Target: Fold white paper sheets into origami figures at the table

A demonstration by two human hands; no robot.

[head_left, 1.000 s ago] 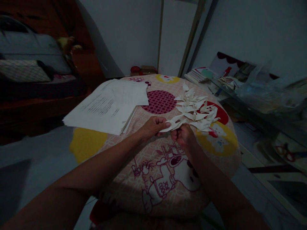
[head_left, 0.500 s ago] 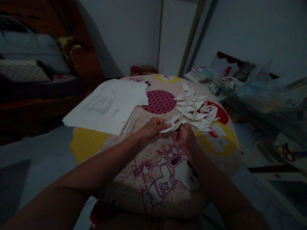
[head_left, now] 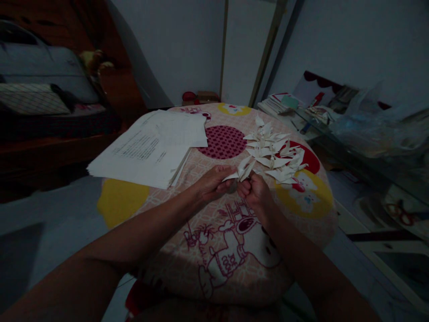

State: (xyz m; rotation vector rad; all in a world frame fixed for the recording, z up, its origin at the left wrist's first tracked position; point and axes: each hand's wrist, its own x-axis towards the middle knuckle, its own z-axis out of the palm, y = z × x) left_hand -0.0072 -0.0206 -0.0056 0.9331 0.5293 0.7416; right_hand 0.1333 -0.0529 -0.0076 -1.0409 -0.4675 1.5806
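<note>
A small folded white paper shape (head_left: 243,170) sits between my two hands above a cartoon-printed cloth (head_left: 221,232). My left hand (head_left: 212,182) pinches its left end, fingers closed. My right hand (head_left: 253,192) is closed on its right side, close against the left hand. Just beyond them lies a pile of several similar folded paper shapes (head_left: 273,150) on the cloth.
A stack of printed white sheets (head_left: 152,147) lies on the cloth's left part. Books and papers (head_left: 284,105) and a crumpled plastic bag (head_left: 372,125) fill a low surface at the right. A dark wooden bed or bench (head_left: 50,116) stands at the left.
My hands have drawn closer together and the paper shape between them has folded upward, now looking shorter. The pile and the sheets have not moved.
</note>
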